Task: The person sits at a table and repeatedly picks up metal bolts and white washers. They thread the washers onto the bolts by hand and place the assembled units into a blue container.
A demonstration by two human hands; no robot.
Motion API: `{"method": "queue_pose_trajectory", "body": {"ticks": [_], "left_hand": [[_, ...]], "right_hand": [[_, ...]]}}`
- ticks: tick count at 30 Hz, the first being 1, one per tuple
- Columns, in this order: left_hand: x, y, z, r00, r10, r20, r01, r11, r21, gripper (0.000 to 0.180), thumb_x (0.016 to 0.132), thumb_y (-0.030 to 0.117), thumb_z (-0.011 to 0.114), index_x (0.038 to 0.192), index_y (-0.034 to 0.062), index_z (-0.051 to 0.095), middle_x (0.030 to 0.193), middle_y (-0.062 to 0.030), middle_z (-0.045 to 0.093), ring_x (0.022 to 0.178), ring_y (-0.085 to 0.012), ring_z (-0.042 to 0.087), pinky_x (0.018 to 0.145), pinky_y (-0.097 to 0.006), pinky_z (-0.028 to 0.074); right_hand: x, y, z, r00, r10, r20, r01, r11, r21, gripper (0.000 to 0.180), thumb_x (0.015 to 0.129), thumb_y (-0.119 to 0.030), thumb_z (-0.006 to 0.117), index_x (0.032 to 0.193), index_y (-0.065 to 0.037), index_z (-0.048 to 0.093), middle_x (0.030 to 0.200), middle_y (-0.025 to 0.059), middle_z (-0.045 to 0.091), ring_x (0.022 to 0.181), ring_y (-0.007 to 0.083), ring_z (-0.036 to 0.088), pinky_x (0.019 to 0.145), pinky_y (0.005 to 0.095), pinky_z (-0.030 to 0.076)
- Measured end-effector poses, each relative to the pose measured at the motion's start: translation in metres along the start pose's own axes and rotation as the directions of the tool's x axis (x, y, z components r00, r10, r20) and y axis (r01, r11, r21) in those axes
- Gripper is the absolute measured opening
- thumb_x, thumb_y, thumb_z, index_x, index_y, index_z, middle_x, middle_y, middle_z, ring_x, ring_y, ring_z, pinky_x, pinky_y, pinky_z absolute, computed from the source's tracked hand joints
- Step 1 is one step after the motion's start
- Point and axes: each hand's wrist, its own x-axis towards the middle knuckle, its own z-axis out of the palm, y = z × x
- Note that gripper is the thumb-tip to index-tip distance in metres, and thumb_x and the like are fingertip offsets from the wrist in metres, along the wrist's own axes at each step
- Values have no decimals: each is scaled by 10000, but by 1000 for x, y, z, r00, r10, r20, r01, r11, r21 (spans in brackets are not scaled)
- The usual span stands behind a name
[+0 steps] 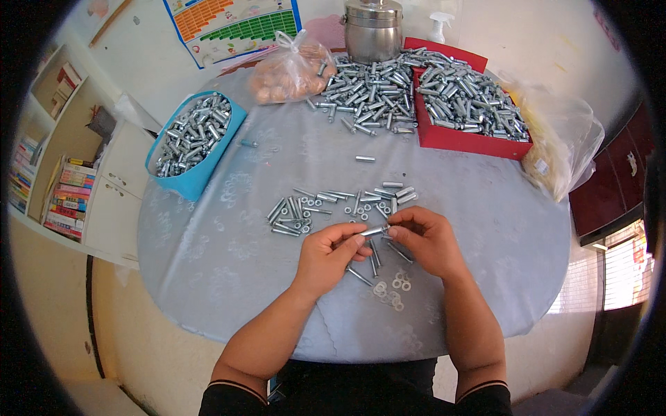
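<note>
Between my hands lies a silvery expansion bolt (373, 231), roughly level, with its sleeve toward the left. My left hand (327, 254) pinches the sleeve end between thumb and fingers. Closed at the bolt's other end are the thumb and fingertips of my right hand (424, 239); any small part under them is hidden. Just beyond my hands, loose bolts (292, 209), metal sleeves (405, 197) and nuts (306, 229) are scattered on the grey tablecloth (229, 263). Nearer me, several pale flat washers (381, 288) lie beside a few long bolts (360, 276).
A blue bin (222, 156) full of finished-looking bolts stands at left. A red box (472, 144) heaped with bolts sits far right, beside a loose bolt pile (374, 93). Behind are a knotted bag of round brown things (288, 76), a steel pot (373, 35) and a plastic bag (562, 139).
</note>
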Motion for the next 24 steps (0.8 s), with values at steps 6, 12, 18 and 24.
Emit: {"method": "queue_pose_trajectory", "body": {"ticks": [6, 12, 18, 24], "left_hand": [[0, 1, 1, 1000, -13, 2, 13, 1000, -3, 223, 938, 27, 583, 1140, -56, 628, 948, -134, 690, 821, -181, 698, 708, -276, 591], [-4, 4, 1, 999, 10, 38, -10, 1000, -2, 220, 938, 27, 583, 1133, -65, 626, 953, -145, 690, 837, -200, 703, 715, -292, 600], [-3, 6, 1, 999, -2, 36, 4, 997, -79, 230, 937, 30, 585, 1144, -64, 618, 969, -153, 688, 835, -209, 706, 714, -298, 604], [-3, 7, 0, 999, -5, 46, 9, 997, -77, 234, 934, 28, 588, 1149, -58, 617, 973, -157, 688, 833, -210, 706, 711, -299, 605]], "right_hand": [[-1, 1, 2, 1000, 18, 18, -18, 1000, 25, 173, 867, -99, 710, 998, 9, 675, 821, 10, 655, 738, 80, 571, 664, 237, 474], [-3, -8, 1, 1000, 19, 1, -17, 944, -329, 203, 872, -148, 709, 973, 22, 664, 770, 33, 633, 698, 79, 551, 629, 243, 465], [-7, -9, 9, 985, -150, -83, 141, 984, -106, 193, 877, -170, 705, 888, 19, 666, 721, 43, 615, 653, 82, 530, 586, 256, 445], [-6, -6, -4, 999, -10, 41, 18, 977, -210, 178, 873, -154, 708, 923, 12, 668, 736, 27, 621, 666, 72, 543, 597, 247, 455]]}}
